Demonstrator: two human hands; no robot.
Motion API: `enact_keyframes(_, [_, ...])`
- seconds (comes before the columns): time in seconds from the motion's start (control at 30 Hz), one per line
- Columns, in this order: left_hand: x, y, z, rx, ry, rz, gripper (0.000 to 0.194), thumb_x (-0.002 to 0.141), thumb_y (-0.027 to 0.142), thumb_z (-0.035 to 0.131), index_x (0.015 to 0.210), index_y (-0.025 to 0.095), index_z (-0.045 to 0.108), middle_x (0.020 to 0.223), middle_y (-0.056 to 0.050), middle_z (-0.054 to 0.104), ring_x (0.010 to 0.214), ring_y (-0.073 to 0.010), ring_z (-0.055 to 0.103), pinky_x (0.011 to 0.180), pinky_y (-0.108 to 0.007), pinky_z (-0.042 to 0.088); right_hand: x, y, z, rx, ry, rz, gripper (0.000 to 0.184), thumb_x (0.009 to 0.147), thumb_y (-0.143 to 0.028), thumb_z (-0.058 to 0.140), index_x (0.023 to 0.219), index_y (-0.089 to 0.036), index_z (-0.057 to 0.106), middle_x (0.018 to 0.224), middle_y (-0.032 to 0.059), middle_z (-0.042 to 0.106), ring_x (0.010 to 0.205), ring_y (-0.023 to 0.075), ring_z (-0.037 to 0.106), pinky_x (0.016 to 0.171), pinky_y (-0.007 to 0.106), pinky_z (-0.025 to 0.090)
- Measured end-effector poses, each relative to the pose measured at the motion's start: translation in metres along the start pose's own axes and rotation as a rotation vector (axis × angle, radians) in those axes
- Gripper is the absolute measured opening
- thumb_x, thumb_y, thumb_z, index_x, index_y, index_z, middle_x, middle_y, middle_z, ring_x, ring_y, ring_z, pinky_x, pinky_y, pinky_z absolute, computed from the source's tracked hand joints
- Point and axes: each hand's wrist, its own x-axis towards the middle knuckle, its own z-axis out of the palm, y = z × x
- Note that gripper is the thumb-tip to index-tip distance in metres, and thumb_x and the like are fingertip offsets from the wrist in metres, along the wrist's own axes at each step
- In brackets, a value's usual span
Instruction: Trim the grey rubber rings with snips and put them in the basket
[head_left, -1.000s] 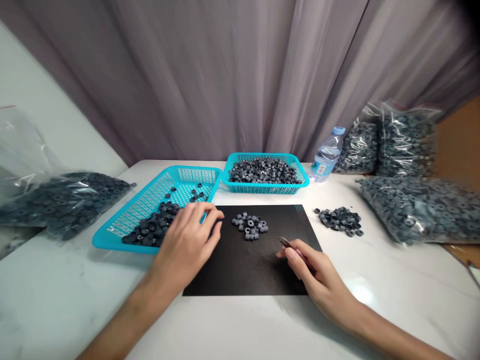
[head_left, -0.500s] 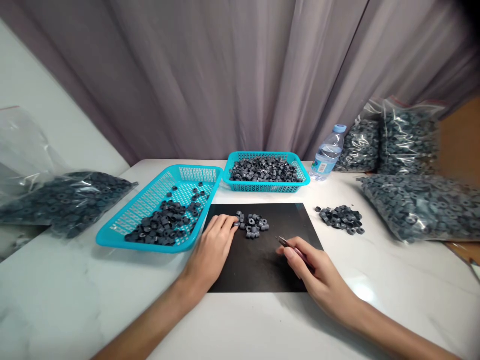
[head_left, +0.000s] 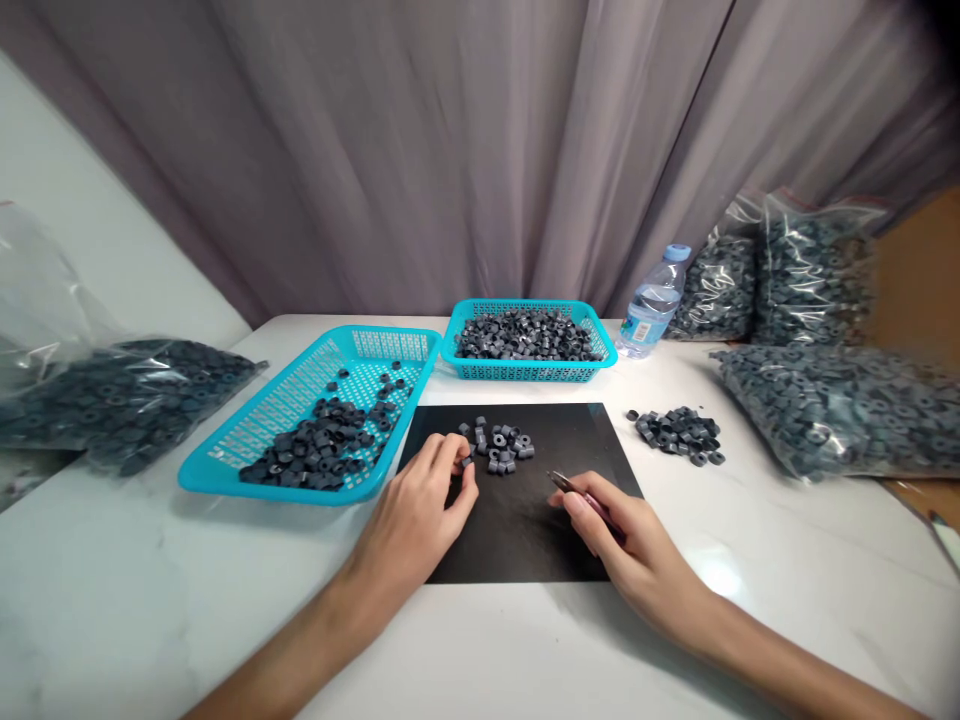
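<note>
Between the thumb and fingers of my left hand (head_left: 424,500) is a small dark grey plastic ring (head_left: 466,462), pinched over the left part of a black mat (head_left: 525,540). Just beyond those fingertips lies a loose cluster of similar grey rings (head_left: 501,440) on the mat. My right hand (head_left: 619,525) is closed around a slim, pen-like tool (head_left: 592,503) with a dark reddish handle and a pointed metal tip. The tip points up and left above the mat, apart from the rings; its exact kind cannot be made out.
A turquoise basket (head_left: 225,455) partly filled with rings stands left, another fuller basket (head_left: 529,373) behind the mat. A ring pile (head_left: 681,433) lies on the white table to the right. A water bottle (head_left: 654,305) and bags of rings (head_left: 847,410) stand beyond; another bag (head_left: 150,395) lies left.
My left thumb and fingers have drawn back slightly from the cluster and now pinch a single ring. My right hand keeps its hold on the tool, nearly still. The view has shifted slightly.
</note>
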Motion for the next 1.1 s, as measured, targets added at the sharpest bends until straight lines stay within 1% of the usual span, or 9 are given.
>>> enact_keyframes(0.07, [0.0, 0.004, -0.001, -0.103, 0.009, 0.006, 0.008, 0.097, 0.014, 0.052, 0.096, 0.021, 0.054, 0.093, -0.001, 0.057, 0.08, -0.0167, 0.063, 0.078, -0.033, 0.053, 0.0, 0.0, 0.0, -0.003, 0.001, 0.008, 0.037, 0.106, -0.049, 0.041, 0.1, -0.019, 0.06, 0.068, -0.005, 0.035, 0.06, 0.0118, 0.031, 0.053, 0.026, 0.025])
enact_keyframes(0.17, [-0.001, 0.014, -0.005, -0.315, 0.012, 0.011, 0.009, 0.097, 0.014, 0.054, 0.096, 0.022, 0.058, 0.097, 0.0, 0.058, 0.084, -0.0141, 0.063, 0.083, -0.03, 0.052, 0.001, 0.0, 0.0, 0.001, 0.011, 0.017, 0.036, 0.106, -0.049, 0.042, 0.099, -0.019, 0.059, 0.066, -0.0056, 0.033, 0.059, 0.0118, 0.031, 0.053, 0.026, 0.025])
enact_keyframes(0.23, [-0.002, 0.021, -0.008, -0.489, -0.053, -0.031, 0.006, 0.096, 0.017, 0.059, 0.097, 0.022, 0.061, 0.098, 0.0, 0.06, 0.086, -0.0133, 0.064, 0.083, -0.028, 0.053, 0.002, -0.001, 0.0, 0.015, 0.021, 0.014, 0.034, 0.105, -0.049, 0.045, 0.096, -0.019, 0.059, 0.068, -0.0049, 0.038, 0.061, 0.0118, 0.034, 0.055, 0.025, 0.029])
enact_keyframes(0.3, [-0.003, 0.027, -0.01, -0.637, -0.159, -0.082, 0.004, 0.095, 0.021, 0.064, 0.098, 0.023, 0.063, 0.097, 0.001, 0.063, 0.087, -0.0132, 0.065, 0.083, -0.027, 0.054, 0.003, 0.0, 0.0, 0.046, 0.023, 0.011, 0.031, 0.103, -0.049, 0.051, 0.096, -0.019, 0.059, 0.074, -0.0024, 0.05, 0.065, 0.0124, 0.042, 0.058, 0.024, 0.034])
enact_keyframes(0.37, [-0.005, 0.031, -0.012, -0.71, -0.231, -0.107, 0.008, 0.092, 0.023, 0.068, 0.1, 0.023, 0.065, 0.096, 0.001, 0.065, 0.088, -0.0132, 0.065, 0.084, -0.026, 0.054, 0.004, 0.0, 0.0, 0.088, 0.019, 0.017, 0.029, 0.1, -0.048, 0.056, 0.098, -0.02, 0.06, 0.083, 0.0005, 0.059, 0.071, 0.0136, 0.048, 0.062, 0.024, 0.039])
enact_keyframes(0.6, [-0.009, 0.036, -0.011, -0.763, -0.174, -0.101, 0.023, 0.088, 0.018, 0.073, 0.108, 0.025, 0.063, 0.1, 0.003, 0.069, 0.09, -0.0123, 0.065, 0.086, -0.025, 0.053, 0.005, -0.005, -0.002, 0.129, -0.011, 0.063, 0.028, 0.096, -0.048, 0.062, 0.095, -0.02, 0.064, 0.08, 0.0004, 0.059, 0.07, 0.0138, 0.049, 0.061, 0.023, 0.042])
enact_keyframes(0.83, [-0.01, 0.037, -0.013, -0.789, -0.16, -0.077, 0.023, 0.088, 0.017, 0.074, 0.105, 0.026, 0.063, 0.099, 0.003, 0.069, 0.091, -0.0121, 0.065, 0.086, -0.024, 0.053, 0.006, -0.003, -0.002, 0.149, -0.035, 0.068, 0.026, 0.097, -0.045, 0.062, 0.094, -0.02, 0.064, 0.081, -0.0003, 0.059, 0.07, 0.013, 0.048, 0.062, 0.023, 0.041])
enact_keyframes(0.97, [-0.009, 0.037, -0.014, -0.786, -0.174, -0.083, 0.024, 0.087, 0.018, 0.075, 0.106, 0.026, 0.063, 0.1, 0.003, 0.07, 0.093, -0.0123, 0.065, 0.087, -0.024, 0.053, 0.005, -0.002, -0.003, 0.128, -0.033, 0.068, 0.027, 0.097, -0.046, 0.062, 0.092, -0.019, 0.063, 0.076, -0.0016, 0.055, 0.067, 0.0129, 0.045, 0.06, 0.024, 0.038])
enact_keyframes(1.1, [-0.008, 0.039, -0.018, -0.767, -0.169, -0.09, 0.021, 0.088, 0.018, 0.075, 0.105, 0.026, 0.066, 0.1, 0.003, 0.071, 0.092, -0.0127, 0.065, 0.089, -0.025, 0.053, 0.004, -0.002, -0.004, 0.098, -0.029, 0.053, 0.033, 0.101, -0.048, 0.056, 0.084, -0.02, 0.058, 0.071, -0.0039, 0.045, 0.066, 0.0121, 0.038, 0.059, 0.025, 0.033])
